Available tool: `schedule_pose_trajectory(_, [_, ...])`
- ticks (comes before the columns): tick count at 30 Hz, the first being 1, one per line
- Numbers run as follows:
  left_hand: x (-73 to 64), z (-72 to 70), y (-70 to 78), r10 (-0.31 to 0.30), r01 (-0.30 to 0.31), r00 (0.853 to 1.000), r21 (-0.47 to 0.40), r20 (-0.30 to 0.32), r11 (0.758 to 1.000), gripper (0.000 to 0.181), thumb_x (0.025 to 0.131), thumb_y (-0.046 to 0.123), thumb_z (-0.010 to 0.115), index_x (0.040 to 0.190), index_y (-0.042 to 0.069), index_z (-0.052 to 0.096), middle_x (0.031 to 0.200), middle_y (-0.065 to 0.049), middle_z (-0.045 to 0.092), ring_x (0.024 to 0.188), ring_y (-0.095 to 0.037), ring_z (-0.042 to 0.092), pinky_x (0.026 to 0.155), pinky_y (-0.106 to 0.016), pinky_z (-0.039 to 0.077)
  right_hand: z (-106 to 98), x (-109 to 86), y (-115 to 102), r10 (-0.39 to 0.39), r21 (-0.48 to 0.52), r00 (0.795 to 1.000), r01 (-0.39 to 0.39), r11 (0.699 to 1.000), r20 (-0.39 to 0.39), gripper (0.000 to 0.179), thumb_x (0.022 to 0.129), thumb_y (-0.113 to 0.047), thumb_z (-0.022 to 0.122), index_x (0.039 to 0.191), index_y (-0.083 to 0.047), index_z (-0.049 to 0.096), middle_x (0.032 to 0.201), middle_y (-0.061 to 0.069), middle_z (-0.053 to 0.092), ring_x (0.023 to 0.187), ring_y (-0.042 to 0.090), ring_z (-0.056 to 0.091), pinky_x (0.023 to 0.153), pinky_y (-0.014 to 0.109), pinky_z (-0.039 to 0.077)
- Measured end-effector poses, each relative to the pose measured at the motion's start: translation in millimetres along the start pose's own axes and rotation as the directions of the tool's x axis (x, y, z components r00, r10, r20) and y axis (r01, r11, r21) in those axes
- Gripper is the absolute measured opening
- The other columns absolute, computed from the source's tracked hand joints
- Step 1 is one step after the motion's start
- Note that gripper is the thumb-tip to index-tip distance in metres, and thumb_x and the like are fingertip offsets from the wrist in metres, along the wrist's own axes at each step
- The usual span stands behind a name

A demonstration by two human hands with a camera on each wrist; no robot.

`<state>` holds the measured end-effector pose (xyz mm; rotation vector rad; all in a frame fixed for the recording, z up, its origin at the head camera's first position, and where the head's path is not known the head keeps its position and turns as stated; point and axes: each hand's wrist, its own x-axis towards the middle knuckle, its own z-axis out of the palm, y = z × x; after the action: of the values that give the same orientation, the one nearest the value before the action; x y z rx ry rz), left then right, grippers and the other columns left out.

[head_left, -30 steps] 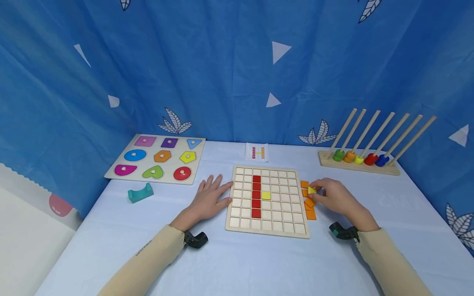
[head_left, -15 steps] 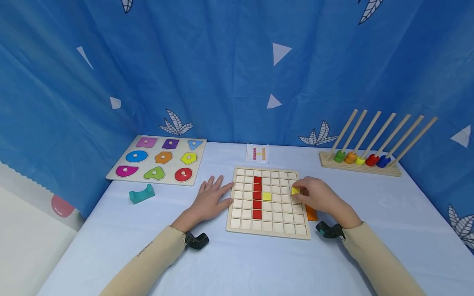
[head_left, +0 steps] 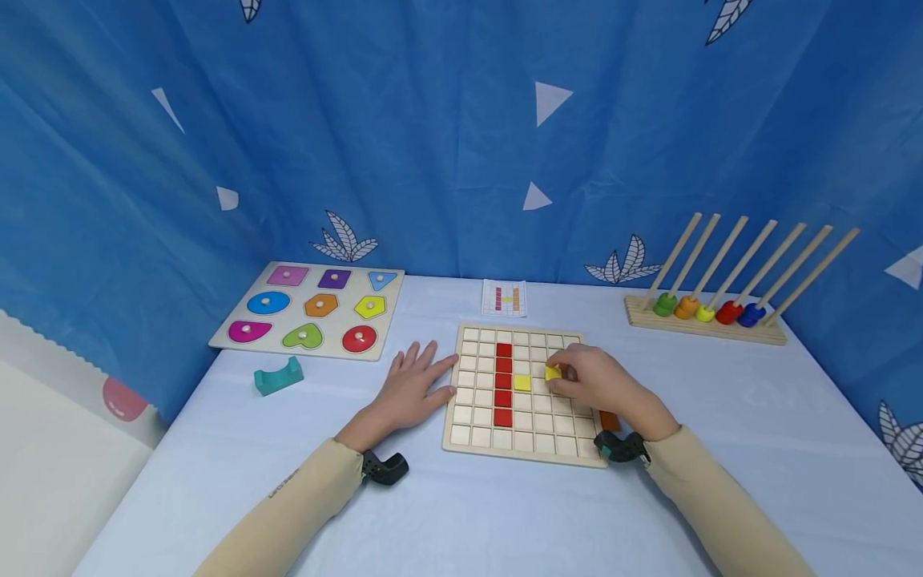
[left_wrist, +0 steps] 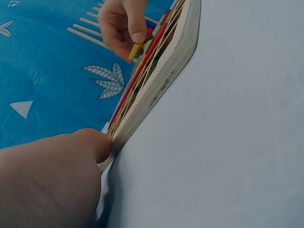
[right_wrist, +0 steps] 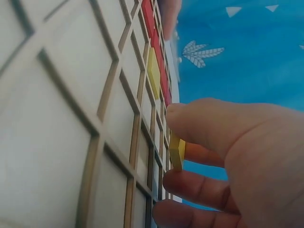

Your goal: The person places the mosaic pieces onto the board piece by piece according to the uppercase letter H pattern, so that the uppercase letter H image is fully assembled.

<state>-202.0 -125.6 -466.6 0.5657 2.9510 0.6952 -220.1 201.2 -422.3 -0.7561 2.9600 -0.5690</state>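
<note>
A wooden grid board (head_left: 525, 445) lies on the table, with a column of several red tiles (head_left: 503, 381) in its cells. One yellow tile (head_left: 522, 382) sits in a cell just right of that column. My right hand (head_left: 594, 377) pinches another yellow tile (right_wrist: 177, 152) between thumb and fingers, just above the board's right half. In the left wrist view this pinched tile (left_wrist: 135, 51) is held tilted. My left hand (head_left: 407, 389) lies spread with straight fingers, its fingertips touching the board's left edge. Orange tiles (head_left: 610, 421) show at the board's right edge, mostly hidden under the right hand.
Behind the board lies a small pattern card (head_left: 504, 298). A shape puzzle (head_left: 339, 348) sits at back left, near a teal curved block (head_left: 279, 377). At back right stands a peg rack (head_left: 707, 327) with coloured beads and tall rods. A blue curtain (head_left: 461, 144) hangs behind the table.
My right hand has carried the yellow tile leftward from the orange tiles beside the board to above the board's cells. My left hand has stayed at the board's left edge.
</note>
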Motion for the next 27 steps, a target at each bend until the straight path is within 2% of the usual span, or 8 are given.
schedule_pose_trajectory(7, [1.4, 1.4, -1.3, 0.000, 0.000, 1.000, 0.012, 0.007, 1.000, 0.061, 0.099, 0.043, 0.056, 0.155, 0.022, 0.046, 0.168, -0.019, 0.027, 0.158, -0.048, 0.012, 0.125, -0.068, 0.010, 3.8, 1.1, -3.5, -0.042, 0.000, 0.999, 0.042, 0.999, -0.011, 0.031, 0.087, -0.022, 0.081, 0.112, -0.005, 0.075, 0.087, 0.001, 0.066, 0.077, 0.013, 0.053, 0.070, 0.029, 0.047])
schedule_pose_trajectory(16, [0.7, 1.5, -1.1, -0.003, 0.003, 1.000, 0.010, 0.009, 1.000, 0.061, 0.099, 0.044, 0.056, 0.156, 0.022, 0.045, 0.169, -0.018, 0.026, 0.158, -0.047, 0.011, 0.125, -0.068, 0.010, 6.8, 1.8, -6.6, -0.059, -0.011, 0.998, 0.058, 0.998, -0.022, 0.030, 0.086, -0.023, 0.082, 0.110, -0.007, 0.076, 0.093, 0.003, 0.070, 0.079, 0.012, 0.057, 0.072, 0.030, 0.052])
schedule_pose_trajectory(27, [-0.3, 0.8, -0.3, 0.009, -0.009, 1.000, 0.008, -0.008, 1.000, 0.060, 0.099, 0.042, 0.058, 0.154, 0.021, 0.047, 0.167, -0.020, 0.028, 0.157, -0.049, 0.014, 0.124, -0.069, 0.012, 10.4, 2.4, -3.6, -0.130, -0.012, 0.991, 0.129, 0.992, -0.034, 0.026, 0.087, -0.022, 0.081, 0.108, -0.008, 0.076, 0.088, 0.000, 0.068, 0.075, 0.008, 0.053, 0.067, 0.027, 0.048])
